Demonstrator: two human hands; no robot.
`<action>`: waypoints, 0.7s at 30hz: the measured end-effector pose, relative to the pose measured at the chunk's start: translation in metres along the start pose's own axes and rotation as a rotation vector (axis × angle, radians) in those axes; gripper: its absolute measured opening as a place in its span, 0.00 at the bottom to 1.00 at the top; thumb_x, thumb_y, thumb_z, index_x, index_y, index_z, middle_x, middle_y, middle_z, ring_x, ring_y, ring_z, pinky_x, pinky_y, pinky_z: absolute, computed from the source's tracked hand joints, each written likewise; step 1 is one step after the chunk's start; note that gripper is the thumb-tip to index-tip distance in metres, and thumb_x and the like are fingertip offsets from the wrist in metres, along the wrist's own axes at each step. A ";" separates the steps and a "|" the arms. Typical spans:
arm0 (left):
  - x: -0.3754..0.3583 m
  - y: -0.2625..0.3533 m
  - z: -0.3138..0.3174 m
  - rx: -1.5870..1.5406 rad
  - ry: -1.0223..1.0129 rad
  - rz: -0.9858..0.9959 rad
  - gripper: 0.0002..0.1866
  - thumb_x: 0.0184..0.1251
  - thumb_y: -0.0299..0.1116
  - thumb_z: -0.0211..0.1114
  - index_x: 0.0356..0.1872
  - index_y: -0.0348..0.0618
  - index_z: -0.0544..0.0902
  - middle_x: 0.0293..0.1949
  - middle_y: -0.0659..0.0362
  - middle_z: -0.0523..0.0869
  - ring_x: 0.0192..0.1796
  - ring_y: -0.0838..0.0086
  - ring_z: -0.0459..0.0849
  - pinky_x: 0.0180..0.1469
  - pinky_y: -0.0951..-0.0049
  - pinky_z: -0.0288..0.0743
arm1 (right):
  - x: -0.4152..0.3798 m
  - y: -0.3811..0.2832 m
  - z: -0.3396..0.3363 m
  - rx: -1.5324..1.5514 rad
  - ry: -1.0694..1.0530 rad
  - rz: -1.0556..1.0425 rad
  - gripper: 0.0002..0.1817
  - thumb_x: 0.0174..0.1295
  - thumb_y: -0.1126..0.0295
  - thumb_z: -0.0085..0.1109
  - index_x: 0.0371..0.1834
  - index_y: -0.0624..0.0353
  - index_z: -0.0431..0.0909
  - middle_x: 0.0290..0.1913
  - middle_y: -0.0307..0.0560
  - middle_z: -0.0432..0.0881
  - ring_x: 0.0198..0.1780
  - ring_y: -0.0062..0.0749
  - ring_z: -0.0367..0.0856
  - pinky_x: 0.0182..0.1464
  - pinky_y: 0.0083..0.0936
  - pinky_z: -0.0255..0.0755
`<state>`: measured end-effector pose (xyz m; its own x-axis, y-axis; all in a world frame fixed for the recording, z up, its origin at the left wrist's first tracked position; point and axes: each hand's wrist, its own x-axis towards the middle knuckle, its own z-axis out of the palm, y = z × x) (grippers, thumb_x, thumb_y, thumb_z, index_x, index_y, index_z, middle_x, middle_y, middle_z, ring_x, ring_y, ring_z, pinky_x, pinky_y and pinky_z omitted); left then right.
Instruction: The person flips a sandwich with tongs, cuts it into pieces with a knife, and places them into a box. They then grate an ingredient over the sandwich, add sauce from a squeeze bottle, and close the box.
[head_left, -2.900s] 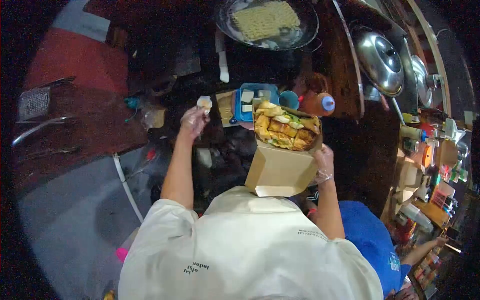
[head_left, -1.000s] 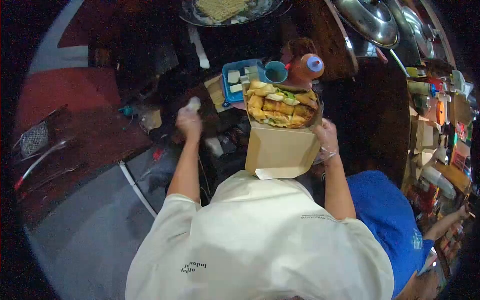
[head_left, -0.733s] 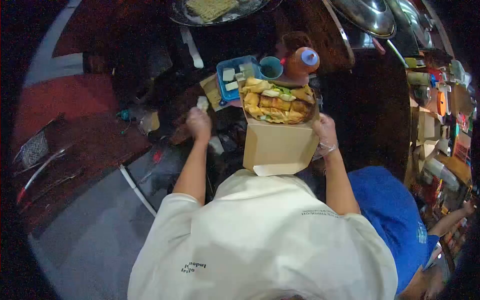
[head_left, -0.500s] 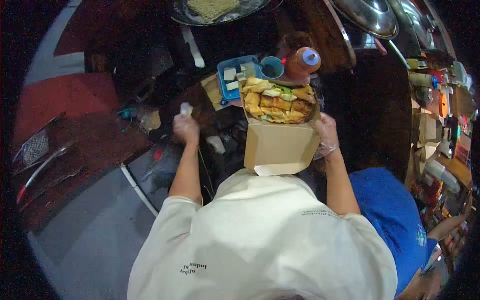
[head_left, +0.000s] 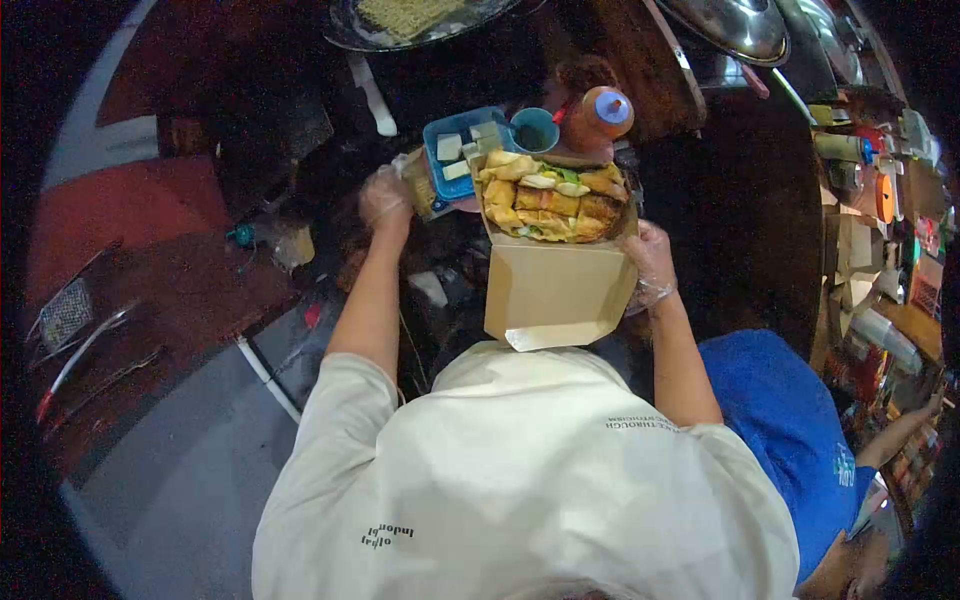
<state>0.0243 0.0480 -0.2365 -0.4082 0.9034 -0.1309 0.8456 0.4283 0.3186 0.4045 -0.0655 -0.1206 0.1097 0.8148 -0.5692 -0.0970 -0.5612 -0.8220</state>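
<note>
An open cardboard box (head_left: 557, 290) lies in front of me, its lid folded toward my body. Filled flatbread pieces (head_left: 550, 200) with egg and greens fill its far half. My right hand (head_left: 650, 262), in a clear plastic glove, has its fingers closed on the box's right edge. My left hand (head_left: 387, 198), also gloved, is at the left end of a brownish packet (head_left: 420, 185), beside a blue tub (head_left: 465, 155) of white blocks; its fingertips are blurred. A teal cup (head_left: 535, 131) and an orange bottle (head_left: 598, 118) stand behind the box.
A pan (head_left: 420, 22) with noodles is at the top edge. A white-handled utensil (head_left: 374, 100) lies below it. On the right, a person in a blue shirt (head_left: 775, 430) is close beside me. Shelves with cartons (head_left: 857, 250) and containers line the far right.
My left hand has moved forward and slightly right, up to the packet beside the blue tub. My right hand stays at the box's edge.
</note>
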 end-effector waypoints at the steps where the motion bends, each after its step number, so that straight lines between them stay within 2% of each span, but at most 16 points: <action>1: 0.004 -0.001 0.005 0.019 -0.018 0.078 0.16 0.67 0.41 0.54 0.36 0.39 0.84 0.39 0.45 0.86 0.41 0.49 0.85 0.43 0.53 0.77 | -0.001 -0.001 0.001 0.030 0.014 0.035 0.05 0.53 0.74 0.54 0.29 0.63 0.78 0.29 0.31 0.76 0.29 0.14 0.70 0.31 0.18 0.68; 3: 0.003 -0.002 0.017 0.037 -0.037 0.156 0.18 0.67 0.43 0.52 0.35 0.39 0.85 0.40 0.45 0.86 0.41 0.49 0.85 0.43 0.53 0.78 | 0.005 0.017 -0.010 0.031 -0.026 -0.009 0.06 0.54 0.74 0.54 0.31 0.64 0.79 0.30 0.32 0.77 0.29 0.15 0.71 0.32 0.19 0.69; 5: -0.006 0.002 0.024 -0.131 -0.055 -0.046 0.16 0.67 0.39 0.53 0.37 0.39 0.85 0.41 0.44 0.86 0.43 0.50 0.85 0.44 0.53 0.78 | 0.005 0.011 -0.010 0.034 -0.061 -0.059 0.08 0.54 0.73 0.54 0.33 0.64 0.79 0.31 0.33 0.78 0.30 0.15 0.71 0.32 0.19 0.69; 6: -0.008 -0.001 0.023 -0.132 -0.056 -0.043 0.16 0.67 0.39 0.53 0.37 0.39 0.85 0.41 0.44 0.86 0.43 0.50 0.85 0.44 0.53 0.78 | 0.003 0.007 -0.009 0.014 -0.055 -0.055 0.08 0.54 0.73 0.54 0.33 0.64 0.80 0.30 0.33 0.78 0.30 0.15 0.72 0.33 0.19 0.69; 8: -0.013 -0.001 0.013 0.269 -0.152 0.381 0.14 0.64 0.37 0.55 0.39 0.40 0.86 0.43 0.45 0.86 0.46 0.50 0.85 0.48 0.54 0.79 | 0.001 0.001 -0.008 -0.008 -0.045 -0.054 0.08 0.54 0.73 0.54 0.33 0.64 0.80 0.30 0.33 0.78 0.30 0.15 0.72 0.33 0.19 0.70; 9: -0.016 0.001 0.008 0.265 -0.149 0.383 0.14 0.64 0.37 0.55 0.39 0.40 0.86 0.43 0.45 0.86 0.46 0.50 0.85 0.48 0.54 0.79 | 0.002 0.002 -0.011 -0.069 -0.050 -0.086 0.08 0.54 0.73 0.54 0.33 0.64 0.80 0.30 0.33 0.78 0.30 0.15 0.72 0.33 0.19 0.69; 10: -0.020 0.015 -0.012 0.247 -0.240 0.293 0.13 0.63 0.36 0.57 0.40 0.40 0.86 0.43 0.44 0.86 0.46 0.51 0.85 0.49 0.55 0.79 | 0.005 0.004 -0.013 -0.132 -0.057 -0.122 0.08 0.54 0.73 0.54 0.33 0.64 0.80 0.30 0.33 0.78 0.30 0.15 0.72 0.32 0.19 0.69; 11: -0.024 0.024 -0.027 0.229 -0.332 0.202 0.13 0.61 0.34 0.59 0.41 0.40 0.86 0.43 0.44 0.86 0.47 0.51 0.85 0.50 0.56 0.79 | 0.008 0.009 -0.017 -0.135 -0.058 -0.130 0.08 0.54 0.73 0.54 0.33 0.64 0.80 0.30 0.33 0.78 0.30 0.15 0.72 0.32 0.19 0.69; 12: -0.029 0.022 -0.037 0.223 -0.323 0.201 0.13 0.61 0.34 0.59 0.41 0.40 0.86 0.43 0.44 0.86 0.47 0.51 0.85 0.50 0.56 0.79 | 0.012 0.017 -0.020 -0.086 -0.079 -0.130 0.08 0.54 0.73 0.54 0.33 0.64 0.80 0.30 0.32 0.78 0.30 0.15 0.72 0.32 0.19 0.69; 14: -0.033 0.008 -0.051 0.062 -0.083 0.278 0.14 0.60 0.35 0.62 0.43 0.38 0.85 0.42 0.43 0.86 0.48 0.52 0.85 0.51 0.58 0.79 | 0.015 0.010 -0.015 -0.046 -0.110 -0.143 0.08 0.54 0.73 0.54 0.33 0.64 0.80 0.30 0.32 0.78 0.30 0.14 0.71 0.32 0.18 0.68; 15: -0.035 0.005 -0.054 0.057 -0.070 0.268 0.14 0.60 0.35 0.62 0.43 0.38 0.85 0.42 0.43 0.86 0.48 0.52 0.85 0.51 0.58 0.79 | 0.014 0.006 -0.013 -0.046 -0.115 -0.161 0.07 0.53 0.73 0.54 0.32 0.63 0.80 0.29 0.32 0.77 0.30 0.14 0.71 0.32 0.18 0.68; 17: -0.052 0.003 -0.059 -0.103 -0.071 0.071 0.18 0.61 0.38 0.63 0.48 0.37 0.84 0.42 0.43 0.86 0.45 0.59 0.86 0.50 0.63 0.79 | 0.018 0.006 -0.015 -0.052 -0.149 -0.189 0.07 0.53 0.73 0.54 0.31 0.63 0.80 0.28 0.31 0.76 0.29 0.14 0.70 0.31 0.18 0.67; 18: -0.068 -0.001 -0.060 -0.304 -0.103 0.120 0.22 0.64 0.43 0.62 0.53 0.38 0.81 0.42 0.50 0.87 0.43 0.67 0.85 0.46 0.70 0.78 | 0.026 0.013 -0.019 -0.094 -0.153 -0.208 0.06 0.55 0.72 0.55 0.30 0.62 0.80 0.29 0.31 0.78 0.30 0.14 0.71 0.33 0.18 0.69; 19: -0.083 0.000 -0.058 -0.306 -0.082 0.102 0.22 0.64 0.43 0.62 0.53 0.38 0.81 0.42 0.50 0.87 0.43 0.67 0.85 0.46 0.70 0.78 | 0.035 0.018 -0.023 -0.134 -0.157 -0.228 0.06 0.56 0.71 0.56 0.30 0.62 0.80 0.31 0.32 0.79 0.30 0.14 0.73 0.34 0.17 0.70; 20: -0.096 0.008 -0.057 -0.612 -0.210 0.070 0.23 0.66 0.44 0.61 0.56 0.39 0.80 0.40 0.54 0.87 0.40 0.71 0.84 0.43 0.72 0.77 | 0.043 0.018 -0.028 -0.199 -0.224 -0.346 0.05 0.55 0.71 0.55 0.27 0.60 0.78 0.28 0.30 0.76 0.29 0.14 0.70 0.32 0.18 0.67; 21: -0.110 0.018 -0.055 -0.920 -0.334 0.043 0.24 0.67 0.45 0.60 0.58 0.39 0.79 0.39 0.58 0.86 0.38 0.75 0.82 0.40 0.74 0.75 | 0.050 0.018 -0.028 -0.200 -0.249 -0.355 0.05 0.55 0.71 0.55 0.27 0.60 0.78 0.28 0.30 0.76 0.29 0.14 0.70 0.32 0.18 0.67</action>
<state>0.0653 -0.0448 -0.1647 -0.1454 0.9376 -0.3159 0.2013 0.3407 0.9184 0.4357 -0.0394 -0.1643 -0.1409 0.9577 -0.2509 0.0991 -0.2385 -0.9661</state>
